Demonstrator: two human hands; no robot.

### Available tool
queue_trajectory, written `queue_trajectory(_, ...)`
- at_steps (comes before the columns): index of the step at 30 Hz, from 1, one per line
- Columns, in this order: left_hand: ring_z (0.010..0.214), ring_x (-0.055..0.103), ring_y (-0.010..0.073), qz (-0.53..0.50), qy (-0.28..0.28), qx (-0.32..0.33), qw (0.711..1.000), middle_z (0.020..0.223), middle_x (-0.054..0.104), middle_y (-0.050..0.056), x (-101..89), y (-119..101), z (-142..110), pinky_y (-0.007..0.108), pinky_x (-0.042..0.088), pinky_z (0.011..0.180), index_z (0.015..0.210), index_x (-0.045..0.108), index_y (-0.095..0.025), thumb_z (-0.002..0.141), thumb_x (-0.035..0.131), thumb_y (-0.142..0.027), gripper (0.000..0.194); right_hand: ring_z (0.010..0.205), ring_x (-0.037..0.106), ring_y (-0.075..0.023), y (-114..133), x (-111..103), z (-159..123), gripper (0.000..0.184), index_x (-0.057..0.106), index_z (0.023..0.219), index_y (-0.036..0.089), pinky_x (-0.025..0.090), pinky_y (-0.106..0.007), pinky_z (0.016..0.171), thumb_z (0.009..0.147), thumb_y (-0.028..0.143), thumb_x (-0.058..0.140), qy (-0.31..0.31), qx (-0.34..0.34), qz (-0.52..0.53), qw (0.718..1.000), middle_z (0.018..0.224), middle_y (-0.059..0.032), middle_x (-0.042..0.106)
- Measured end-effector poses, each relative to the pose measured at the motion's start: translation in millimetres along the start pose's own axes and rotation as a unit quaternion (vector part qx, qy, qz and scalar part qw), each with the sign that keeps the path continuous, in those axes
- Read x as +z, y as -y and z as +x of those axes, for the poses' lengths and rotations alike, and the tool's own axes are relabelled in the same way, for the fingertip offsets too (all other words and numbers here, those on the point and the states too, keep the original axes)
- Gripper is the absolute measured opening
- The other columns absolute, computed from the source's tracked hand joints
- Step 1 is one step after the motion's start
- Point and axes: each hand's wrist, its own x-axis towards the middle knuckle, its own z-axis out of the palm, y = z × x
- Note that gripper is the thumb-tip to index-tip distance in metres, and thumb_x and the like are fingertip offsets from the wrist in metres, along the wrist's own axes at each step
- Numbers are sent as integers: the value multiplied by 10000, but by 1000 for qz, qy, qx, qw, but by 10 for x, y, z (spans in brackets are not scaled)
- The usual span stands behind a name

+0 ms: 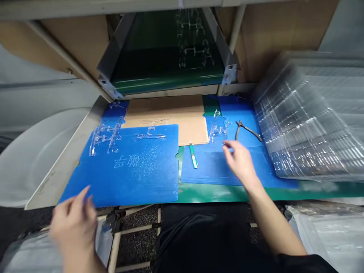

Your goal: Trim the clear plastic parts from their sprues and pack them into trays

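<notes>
Along the near edge of the blue plastic sheet point(136, 185), our left hand point(73, 227) hangs just off the front corner. It looks open with the fingers apart, though motion blur leaves us less than sure, and it seems to touch nothing. Our right hand point(240, 163) sits over a second blue sheet point(210, 167), fingers loosely spread and pinching nothing. It is nearest a cluster of clear moulded plastic pieces point(217, 127) by that sheet's back edge, with a pair of side cutters point(247, 131) lying just beyond them.

Those pieces look thin and brittle, so we would do best to take them gently by a thicker stem, well away from the cutters' jaws. More clear plastic runners point(106, 134) lie toward the first sheet's back left corner, beside a brown cardboard panel point(167, 117). A slim green tool point(193, 156) lies near the second sheet's left edge. The real obstacle is on the right — a bulging stack of clear plastic trays point(307, 117) crowds that sheet's right edge, while a green conveyor belt point(167, 49) runs behind.
</notes>
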Motion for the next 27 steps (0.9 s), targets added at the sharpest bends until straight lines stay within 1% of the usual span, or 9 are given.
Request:
queue_trajectory(1, 1055, 723, 393, 27, -57, 36, 997, 1151, 760, 37, 102, -141, 229, 615, 605, 850, 1620, 452, -596, 1019, 522, -369, 646, 1452, 524, -402, -146, -153, 108, 522, 518, 1591, 138, 427, -560, 1212, 1144, 380, 402, -29, 42, -26, 998, 1559, -240, 561)
queue_trajectory(2, 1027, 735, 371, 39, -54, 104, 992, 1230, 759, 104, 238, -362, 500, 557, 607, 837, 1615, 536, -472, 1030, 532, -345, 599, 1527, 425, -452, -285, -271, 243, 596, 400, 1663, 93, 370, -621, 1232, 1142, 381, 422, -53, 84, -52, 994, 1639, -293, 455)
queue_trajectory(5, 1096, 740, 326, -25, 59, 344, 937, 1294, 764, 175, 746, -1379, 1372, 465, 596, 914, 1495, 670, -292, 1035, 565, -234, 476, 1546, 357, -542, -583, -398, 682, 816, 352, 1654, -13, 336, -712, 1208, 1050, 421, 689, -47, 188, -105, 975, 1638, -396, 384)
queue_trajectory(8, 1201, 706, 263, -33, 94, 501, 860, 1488, 693, 164, 1197, -2413, 2012, 394, 557, 974, 1500, 642, -255, 1050, 506, -112, 492, 1459, 527, -424, -694, -332, 930, 657, 567, 1537, 132, 435, -662, 1197, 1004, 444, 789, -8, 242, -130, 962, 1580, -226, 544)
queue_trajectory(11, 1107, 702, 246, -27, 97, 603, 791, 1438, 716, 182, 1475, -2948, 2345, 379, 521, 909, 1322, 726, -167, 1077, 412, -74, 409, 1390, 602, -346, -751, -284, 878, 480, 635, 1469, 201, 525, -610, 1152, 1048, 403, 746, -9, 267, -140, 953, 1555, -134, 586)
queue_trajectory(14, 964, 687, 227, -50, 104, 627, 771, 1217, 785, 179, 1615, -3029, 2542, 366, 483, 822, 1087, 763, -145, 1082, 418, -92, 348, 1346, 633, -335, -842, -275, 640, 464, 641, 1455, 185, 567, -577, 1108, 1050, 384, 747, -16, 268, -118, 956, 1528, -143, 603)
queue_trajectory(21, 788, 657, 180, -148, 122, 638, 746, 967, 776, 108, 1785, -3015, 2714, 334, 494, 763, 891, 716, -222, 1101, 453, -223, 337, 1141, 703, -259, -977, -213, -190, 268, 692, 1256, 159, 586, -478, 1020, 1069, 352, 690, -11, 186, 67, 980, 1266, -98, 715)
queue_trajectory(24, 708, 660, 171, -192, 118, 603, 765, 820, 741, 71, 1738, -3050, 2657, 307, 516, 714, 816, 685, -238, 1105, 472, -328, 371, 1052, 695, -260, -875, -262, -644, 204, 658, 1189, 176, 557, -424, 956, 1060, 288, 548, -25, 157, 161, 974, 1167, -96, 721)
queue_trajectory(27, 732, 711, 175, -240, 82, 531, 808, 839, 766, 76, 1528, -3046, 2471, 295, 529, 692, 877, 698, -221, 1117, 504, -432, 374, 931, 676, -257, -675, -332, -1057, 222, 626, 1129, 215, 527, -374, 837, 1065, 397, 517, -1, 139, 237, 961, 1043, -71, 718)
